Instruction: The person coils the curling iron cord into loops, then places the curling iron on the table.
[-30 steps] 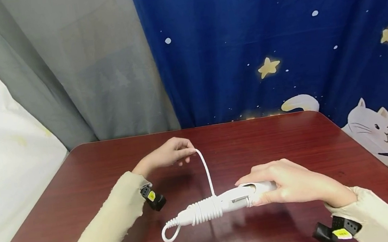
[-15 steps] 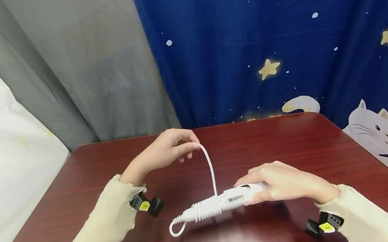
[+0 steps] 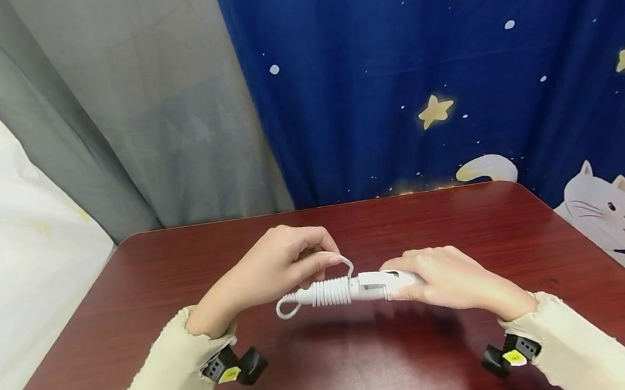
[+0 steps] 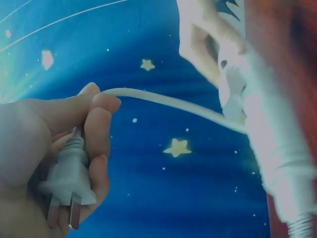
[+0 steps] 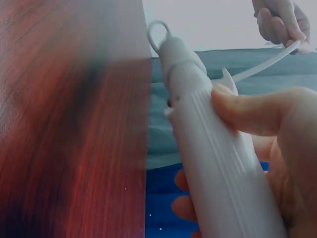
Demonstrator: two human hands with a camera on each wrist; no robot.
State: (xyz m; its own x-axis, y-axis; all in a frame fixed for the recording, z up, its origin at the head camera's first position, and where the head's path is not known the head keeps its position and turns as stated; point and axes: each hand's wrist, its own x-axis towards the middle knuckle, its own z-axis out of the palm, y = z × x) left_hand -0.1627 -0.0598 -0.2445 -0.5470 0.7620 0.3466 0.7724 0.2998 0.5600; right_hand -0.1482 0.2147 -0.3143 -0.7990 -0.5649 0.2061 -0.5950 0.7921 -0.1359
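Note:
A long white appliance, shaped like a hair-styling iron, is held nearly level above the table. My right hand grips its right end; in the right wrist view the thumb presses on the ribbed body. The white power cord is wound in several turns round its left part, with a small loop at the tip. My left hand, behind the coil, pinches the free stretch of cord between thumb and fingers. In the left wrist view a two-pin plug lies within that palm.
The reddish-brown table extends under both hands. Behind it hang a grey curtain and a blue star-patterned curtain; white cloth is at the left. Both wrists carry small black cameras.
My left hand has come down and rightward, close to the coil, and the free cord between them looks shorter. The appliance has shifted away from me and become more level, still in my right hand.

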